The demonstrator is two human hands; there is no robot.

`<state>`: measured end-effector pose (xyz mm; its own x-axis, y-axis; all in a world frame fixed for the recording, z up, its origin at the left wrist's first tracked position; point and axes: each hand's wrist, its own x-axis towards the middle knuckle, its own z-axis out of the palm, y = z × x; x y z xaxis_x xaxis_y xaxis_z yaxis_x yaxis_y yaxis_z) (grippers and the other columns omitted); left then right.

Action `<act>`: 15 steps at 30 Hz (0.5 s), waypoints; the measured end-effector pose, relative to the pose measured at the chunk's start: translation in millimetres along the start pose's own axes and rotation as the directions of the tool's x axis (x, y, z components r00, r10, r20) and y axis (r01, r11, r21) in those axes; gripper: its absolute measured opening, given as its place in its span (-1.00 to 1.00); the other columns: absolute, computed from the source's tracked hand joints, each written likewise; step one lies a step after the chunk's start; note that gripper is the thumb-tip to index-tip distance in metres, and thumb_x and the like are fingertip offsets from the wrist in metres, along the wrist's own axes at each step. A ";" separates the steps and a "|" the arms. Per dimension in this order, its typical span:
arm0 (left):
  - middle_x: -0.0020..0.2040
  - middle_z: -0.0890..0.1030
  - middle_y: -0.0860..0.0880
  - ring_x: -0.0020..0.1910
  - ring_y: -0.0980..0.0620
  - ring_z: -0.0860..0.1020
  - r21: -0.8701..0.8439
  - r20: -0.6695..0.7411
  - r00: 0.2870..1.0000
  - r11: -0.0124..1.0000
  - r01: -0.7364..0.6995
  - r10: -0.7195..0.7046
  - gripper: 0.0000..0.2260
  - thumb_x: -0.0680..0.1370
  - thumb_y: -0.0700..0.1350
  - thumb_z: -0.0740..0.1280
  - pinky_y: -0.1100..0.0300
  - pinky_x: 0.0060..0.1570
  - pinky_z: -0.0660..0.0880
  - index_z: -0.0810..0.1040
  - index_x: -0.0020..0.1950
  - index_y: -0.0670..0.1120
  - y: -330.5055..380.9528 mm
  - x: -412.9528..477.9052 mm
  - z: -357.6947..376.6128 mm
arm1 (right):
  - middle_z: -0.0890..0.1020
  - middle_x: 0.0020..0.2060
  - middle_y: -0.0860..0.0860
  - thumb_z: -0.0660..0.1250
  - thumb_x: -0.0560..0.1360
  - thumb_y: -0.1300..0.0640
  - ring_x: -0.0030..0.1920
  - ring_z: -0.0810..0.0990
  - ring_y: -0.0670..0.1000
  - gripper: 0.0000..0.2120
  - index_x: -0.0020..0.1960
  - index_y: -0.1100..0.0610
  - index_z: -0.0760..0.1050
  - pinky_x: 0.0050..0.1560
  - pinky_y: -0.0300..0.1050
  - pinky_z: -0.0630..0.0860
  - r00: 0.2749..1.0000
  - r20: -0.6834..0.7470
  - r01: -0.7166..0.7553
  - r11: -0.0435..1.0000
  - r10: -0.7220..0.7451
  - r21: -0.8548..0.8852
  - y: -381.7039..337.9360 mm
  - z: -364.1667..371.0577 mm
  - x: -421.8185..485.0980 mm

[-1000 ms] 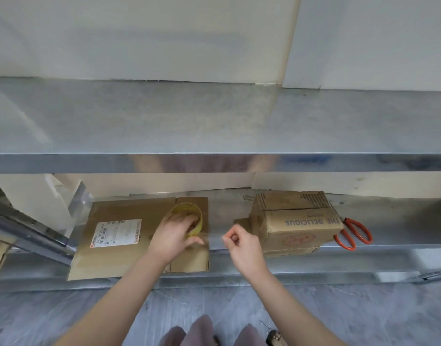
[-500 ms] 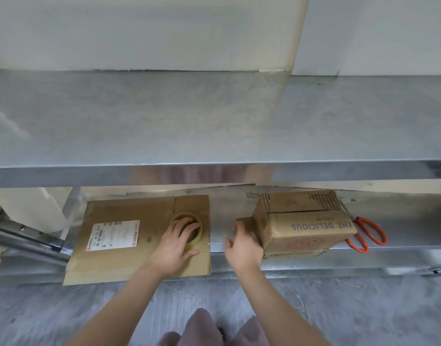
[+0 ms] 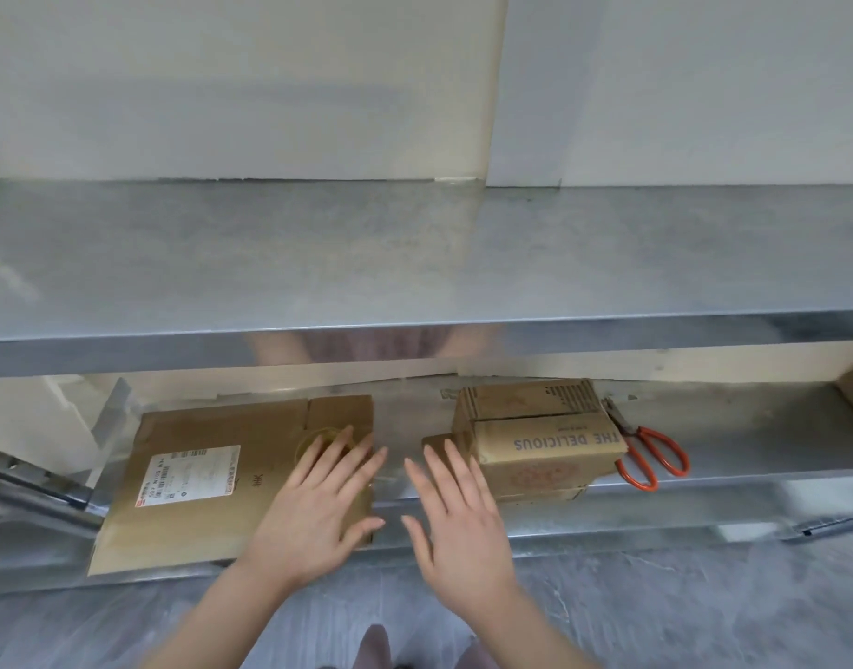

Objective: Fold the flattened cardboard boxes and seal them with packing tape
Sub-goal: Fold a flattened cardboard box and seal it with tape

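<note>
Hiding most of the tape roll (image 3: pixel 306 439), the left hand (image 3: pixel 318 509) lies splayed, gripping nothing, over the flattened cardboard (image 3: pixel 197 480) left of the folded box (image 3: pixel 540 446). The right hand (image 3: pixel 456 523), equally splayed and empty, sits just left of that box; scissors (image 3: pixel 651 451) lie just right.
</note>
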<state>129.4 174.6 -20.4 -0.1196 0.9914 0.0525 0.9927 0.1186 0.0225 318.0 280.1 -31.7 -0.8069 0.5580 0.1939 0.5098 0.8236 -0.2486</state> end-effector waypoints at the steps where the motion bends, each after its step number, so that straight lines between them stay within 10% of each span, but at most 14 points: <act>1: 0.53 0.22 0.01 0.55 -0.05 0.09 0.001 -0.007 1.000 1.000 0.001 -0.001 -0.36 0.59 0.33 0.04 -0.06 0.47 -0.02 0.09 0.57 0.03 10.6 1.7 -6.6 | 0.28 0.51 0.00 0.05 0.63 -0.15 0.55 0.14 0.08 -0.49 0.53 0.00 0.25 0.47 0.11 0.07 1.000 -0.016 0.001 1.000 -0.001 -0.014 5.3 -11.5 -5.3; 15: 0.45 0.39 -0.02 0.44 -0.10 0.31 -0.117 -0.019 0.978 0.972 0.203 -0.207 -0.39 0.62 0.27 -0.10 -0.05 0.40 0.12 0.36 0.47 -0.07 146.3 96.9 -13.7 | 0.35 0.47 0.03 -0.01 0.60 -0.18 0.50 0.25 0.12 -0.47 0.50 -0.01 0.28 0.47 0.08 0.24 0.970 0.013 -0.243 0.970 0.243 -0.019 181.3 -87.1 -22.0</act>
<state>262.8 287.3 1.6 -0.3226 0.9443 0.0653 0.9388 0.3104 0.1493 454.1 426.0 1.7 -0.6626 0.7401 0.1151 0.6961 0.6651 -0.2703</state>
